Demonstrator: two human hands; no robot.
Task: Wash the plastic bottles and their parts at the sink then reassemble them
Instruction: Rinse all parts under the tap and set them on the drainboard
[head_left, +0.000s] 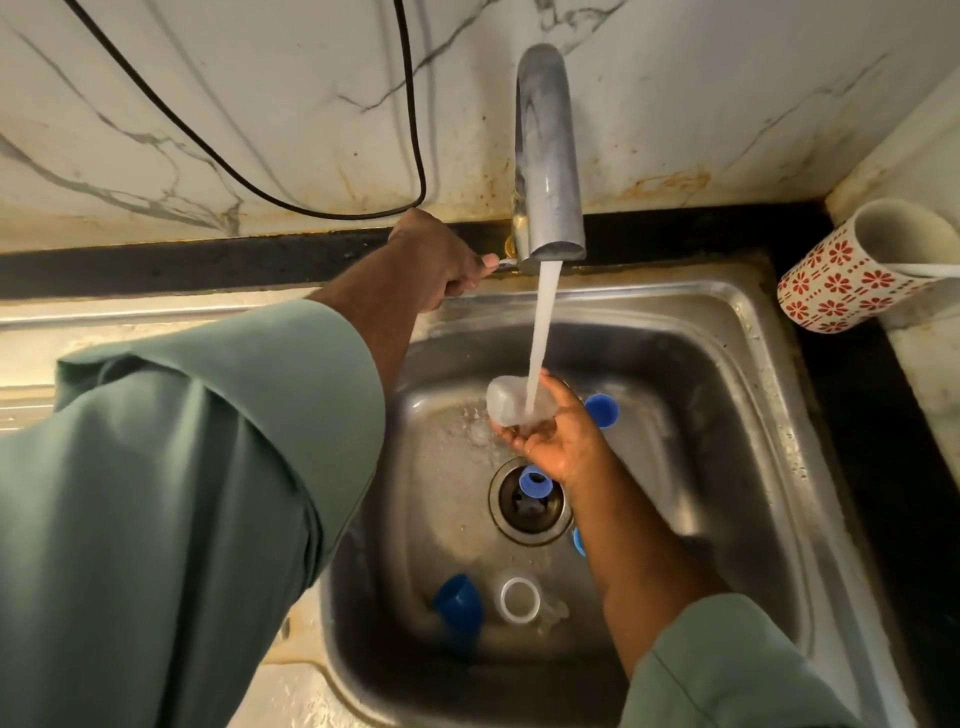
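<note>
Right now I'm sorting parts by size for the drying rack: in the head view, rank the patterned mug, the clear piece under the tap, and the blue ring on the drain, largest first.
1. Patterned mug, clearly largest.
2. Clear piece, held in the right hand.
3. Blue ring on the drain, smallest.
The mug sits nearer the camera, which exaggerates its lead.

We see a grey steel sink under a silver tap that pours white water. At 3 o'clock from the stream lies a blue cap, and on the dark drain sits a blue ring. At 6 o'clock a darker blue cup lies beside a clear bottle with a white rim. Our sleeves are sage green. The wall is white marble with grey veins, crossed by a black cable. At 2 o'clock stands a white mug with red flowers.
</note>
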